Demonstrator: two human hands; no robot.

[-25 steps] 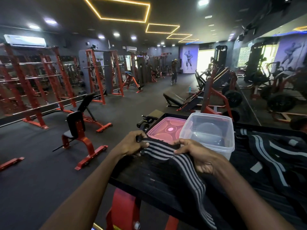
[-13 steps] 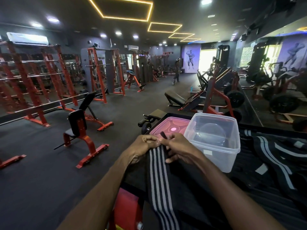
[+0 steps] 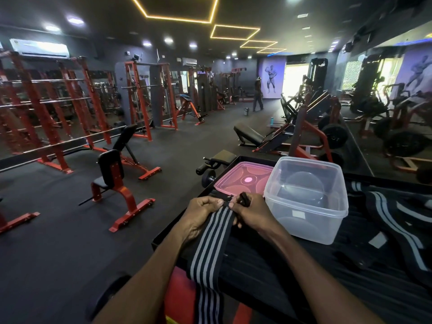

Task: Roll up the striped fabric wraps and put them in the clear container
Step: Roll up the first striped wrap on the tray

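Left hand (image 3: 203, 210) and right hand (image 3: 253, 212) pinch far end of striped wrap (image 3: 211, 239), fingers curled tight, likely to start roll (rest hangs over near edge). Clear container (image 3: 306, 199) just right, empty.

Both hands have closed in together at the top end of the striped wrap (image 3: 211, 239); the left hand (image 3: 202, 211) and right hand (image 3: 253, 212) now pinch it thumb to thumb; the strip now hangs straight over the bench's near edge.
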